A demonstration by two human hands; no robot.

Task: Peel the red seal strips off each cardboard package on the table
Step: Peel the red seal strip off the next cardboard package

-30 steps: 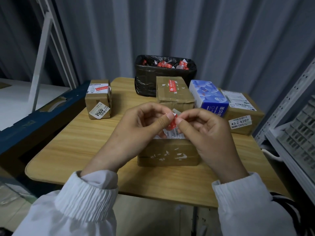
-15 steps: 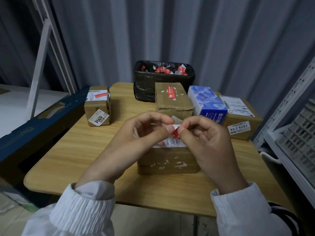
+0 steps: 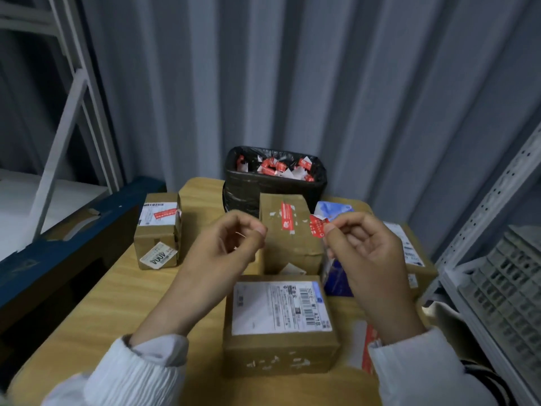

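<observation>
Right hand (image 3: pixel 370 259): grip narrow, thumb and forefinger pinching one end of the peeled strip (image 3: pixel 317 229). This red seal hangs free in the air, above the table (image 3: pixel 96 312) and touching no package.

Left hand (image 3: pixel 219 253): raised beside the right one and apart from it, fingers curled, thumb tip against forefinger. Whether a scrap sits in that grip cannot be told.

Near package (image 3: pixel 278 356): directly below the hands, white shipping label on top. No red seal shows on its visible faces, only pale flecks of residue on the front — judged done.

Middle package (image 3: pixel 292 250): just behind the near one, with the middle strip (image 3: pixel 286 219) still stuck along its top. Judged not yet done.

Left package (image 3: pixel 156 244): well apart at the table's left edge, with the left strip (image 3: pixel 164 214) across its white label. Also to do.

Right package (image 3: pixel 421 268): largely hidden behind the right hand, so its seal state cannot be read. The blue box (image 3: pixel 333 209) is wedged between it and the middle package.

Bin (image 3: pixel 251 194): black-lined, at the far edge of the table, already holding many red and white scraps — the likely place for the strip in hand.

Tally, as a judgement: one package cleared, at least two left, one unknown.
</observation>
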